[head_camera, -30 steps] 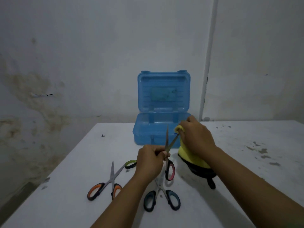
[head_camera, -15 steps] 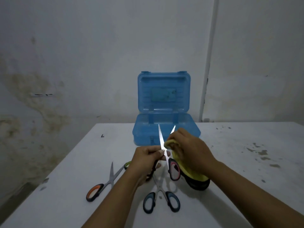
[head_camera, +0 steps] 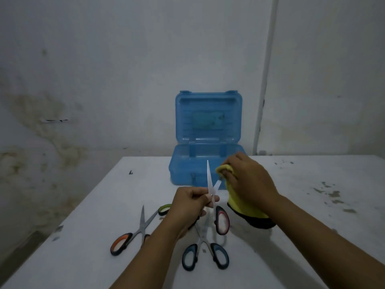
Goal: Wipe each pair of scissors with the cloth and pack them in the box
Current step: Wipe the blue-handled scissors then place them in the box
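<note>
blue box (head_camera: 205, 163) lid up, contents unclear

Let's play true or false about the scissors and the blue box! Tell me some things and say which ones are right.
1. The blue box has its lid open. True.
2. The left hand holds the pink-handled scissors with the blades pointing up. True.
3. The right hand holds a red cloth. False: the cloth is yellow with a dark edge.
4. The blue-handled scissors are already inside the box. False: they lie on the table, near the person.
5. The orange-handled scissors lie on the table, left of the blue-handled ones. True.
</note>
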